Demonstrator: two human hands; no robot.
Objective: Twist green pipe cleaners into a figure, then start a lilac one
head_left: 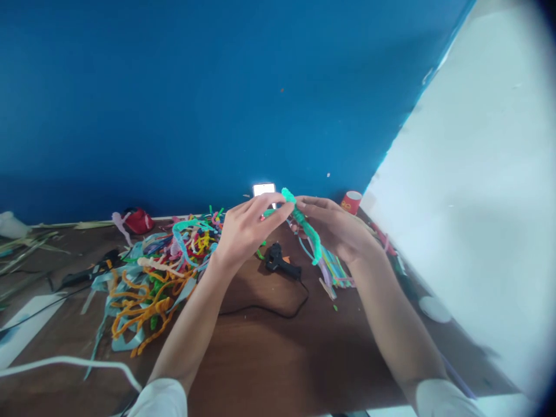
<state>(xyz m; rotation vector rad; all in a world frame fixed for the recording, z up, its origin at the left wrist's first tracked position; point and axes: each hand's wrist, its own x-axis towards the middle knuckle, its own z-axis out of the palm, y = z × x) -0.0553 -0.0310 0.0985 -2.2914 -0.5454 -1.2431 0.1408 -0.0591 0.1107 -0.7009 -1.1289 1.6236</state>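
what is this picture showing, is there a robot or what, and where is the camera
There's no machine here: these are a person's own bare hands, seen by a camera worn on their head, looking forward and down. The left hand pinches a green pipe cleaner near its top; the right hand is close beside it, but whether it grips is hard to tell. On the brown table, a tangled pile of colourful pipe cleaners lies to the left. What looks like a black glue gun lies in the middle, and a red cup is at the back right.
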